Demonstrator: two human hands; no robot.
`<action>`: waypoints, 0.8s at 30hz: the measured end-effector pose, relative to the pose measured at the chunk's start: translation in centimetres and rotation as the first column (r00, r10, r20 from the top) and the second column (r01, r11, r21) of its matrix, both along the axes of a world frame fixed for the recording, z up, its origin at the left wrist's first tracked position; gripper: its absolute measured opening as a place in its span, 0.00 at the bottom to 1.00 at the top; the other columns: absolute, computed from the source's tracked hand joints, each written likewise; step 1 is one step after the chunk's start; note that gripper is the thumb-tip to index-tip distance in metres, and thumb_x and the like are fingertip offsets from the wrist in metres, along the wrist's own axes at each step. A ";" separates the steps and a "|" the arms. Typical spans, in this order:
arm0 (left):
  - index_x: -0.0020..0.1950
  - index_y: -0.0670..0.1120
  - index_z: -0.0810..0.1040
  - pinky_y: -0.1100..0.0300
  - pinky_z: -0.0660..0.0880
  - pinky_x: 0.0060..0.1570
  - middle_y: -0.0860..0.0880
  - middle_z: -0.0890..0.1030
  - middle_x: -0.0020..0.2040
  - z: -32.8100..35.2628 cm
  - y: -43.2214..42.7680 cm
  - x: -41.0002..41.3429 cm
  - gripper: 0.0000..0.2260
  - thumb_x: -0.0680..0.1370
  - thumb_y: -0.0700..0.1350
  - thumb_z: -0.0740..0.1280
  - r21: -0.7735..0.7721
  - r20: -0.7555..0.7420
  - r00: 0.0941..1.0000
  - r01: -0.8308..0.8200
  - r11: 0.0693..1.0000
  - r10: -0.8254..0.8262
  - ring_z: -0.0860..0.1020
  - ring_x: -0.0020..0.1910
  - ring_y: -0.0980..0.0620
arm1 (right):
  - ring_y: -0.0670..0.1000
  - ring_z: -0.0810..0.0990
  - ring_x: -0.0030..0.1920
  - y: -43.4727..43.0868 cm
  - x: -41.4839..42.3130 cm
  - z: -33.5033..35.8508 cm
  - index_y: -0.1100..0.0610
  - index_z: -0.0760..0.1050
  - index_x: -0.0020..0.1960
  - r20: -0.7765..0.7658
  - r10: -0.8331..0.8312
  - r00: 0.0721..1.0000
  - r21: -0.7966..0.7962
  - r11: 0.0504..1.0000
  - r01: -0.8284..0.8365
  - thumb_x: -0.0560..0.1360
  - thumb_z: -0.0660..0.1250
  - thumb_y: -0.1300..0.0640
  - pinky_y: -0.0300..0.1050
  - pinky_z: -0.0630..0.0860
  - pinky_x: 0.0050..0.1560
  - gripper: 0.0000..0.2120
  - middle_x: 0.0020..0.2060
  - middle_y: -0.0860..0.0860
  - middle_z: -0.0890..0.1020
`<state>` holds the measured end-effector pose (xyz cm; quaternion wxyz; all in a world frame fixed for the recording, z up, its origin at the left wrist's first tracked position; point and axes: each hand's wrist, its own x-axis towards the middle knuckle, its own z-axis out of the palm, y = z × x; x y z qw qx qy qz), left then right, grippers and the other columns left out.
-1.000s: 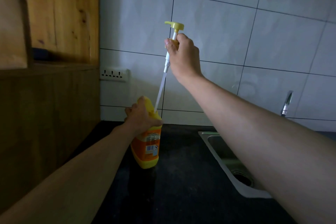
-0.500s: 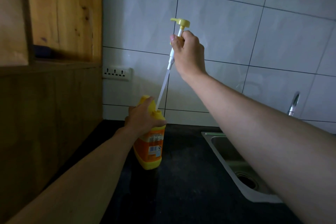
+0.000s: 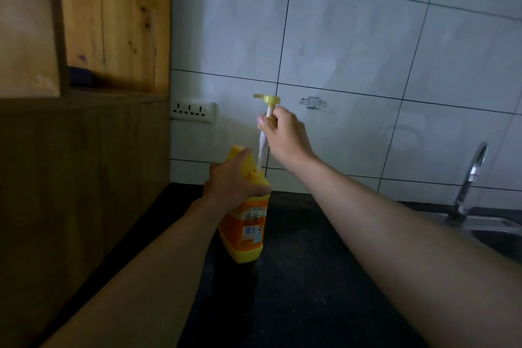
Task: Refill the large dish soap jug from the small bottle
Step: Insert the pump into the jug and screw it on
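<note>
The left hand (image 3: 231,178) wraps its fingers around the jug (image 3: 245,223) on the worktop (image 3: 305,277), while the right hand (image 3: 285,135) pinches the pump (image 3: 267,104), its tube in the jug's neck.

I'm gripping a smooth yellow plastic jug (image 3: 245,234) with a glossy paper-like label; my right hand (image 3: 285,135) is holding its plastic pump (image 3: 267,102). The countertop (image 3: 310,277) is looking dark and matt — the wall tiles (image 3: 353,37) glossy, the cabinet (image 3: 84,150) grained wood, the tap (image 3: 471,175) shiny metal.
</note>
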<state>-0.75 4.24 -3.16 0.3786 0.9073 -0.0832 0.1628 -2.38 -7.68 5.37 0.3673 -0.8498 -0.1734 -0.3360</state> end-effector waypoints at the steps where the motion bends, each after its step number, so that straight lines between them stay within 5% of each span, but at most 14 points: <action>1: 0.77 0.59 0.55 0.40 0.70 0.65 0.46 0.69 0.72 -0.1 0.0 0.0 0.47 0.63 0.63 0.75 0.000 -0.003 1.000 0.005 1.000 -0.005 0.62 0.72 0.38 | 0.53 0.76 0.40 -0.1 0.1 -0.7 0.60 0.73 0.49 -0.028 0.019 0.999 -0.001 1.000 -0.019 0.81 0.61 0.51 0.46 0.71 0.38 0.11 0.40 0.52 0.78; 5: 0.74 0.62 0.55 0.42 0.72 0.63 0.49 0.75 0.67 -0.5 0.2 0.5 0.53 0.51 0.74 0.66 -0.008 0.013 1.000 0.013 1.000 -0.013 0.69 0.68 0.41 | 0.48 0.75 0.38 -0.6 0.6 -2.4 0.60 0.73 0.52 -0.169 0.072 0.983 -0.035 0.996 -0.079 0.80 0.61 0.50 0.45 0.71 0.35 0.12 0.38 0.51 0.77; 10: 0.73 0.61 0.55 0.41 0.70 0.64 0.50 0.76 0.65 -0.9 0.1 0.8 0.51 0.53 0.72 0.69 -0.043 0.041 0.999 0.024 0.999 -0.023 0.70 0.68 0.41 | 0.55 0.81 0.50 -1.1 0.8 -3.8 0.60 0.77 0.53 -0.296 0.149 0.944 -0.078 0.981 -0.179 0.79 0.65 0.52 0.57 0.78 0.54 0.11 0.48 0.56 0.82; 17: 0.61 0.67 0.61 0.43 0.76 0.57 0.52 0.80 0.56 -1.4 0.4 1.3 0.39 0.53 0.70 0.70 -0.084 0.124 0.991 0.068 0.994 -0.057 0.77 0.59 0.43 | 0.49 0.77 0.38 -2.0 0.8 -4.1 0.62 0.79 0.46 -0.367 0.171 0.914 -0.076 0.974 -0.213 0.75 0.70 0.56 0.49 0.74 0.44 0.08 0.37 0.54 0.80; 24: 0.72 0.64 0.55 0.43 0.72 0.64 0.50 0.76 0.64 -1.6 0.3 1.3 0.50 0.54 0.69 0.72 -0.138 0.075 0.997 0.046 0.989 -0.036 0.69 0.68 0.41 | 0.56 0.79 0.39 0.1 1.1 -3.0 0.54 0.69 0.38 -0.253 -0.268 0.929 -0.321 0.930 0.181 0.66 0.73 0.38 0.44 0.68 0.33 0.22 0.37 0.52 0.77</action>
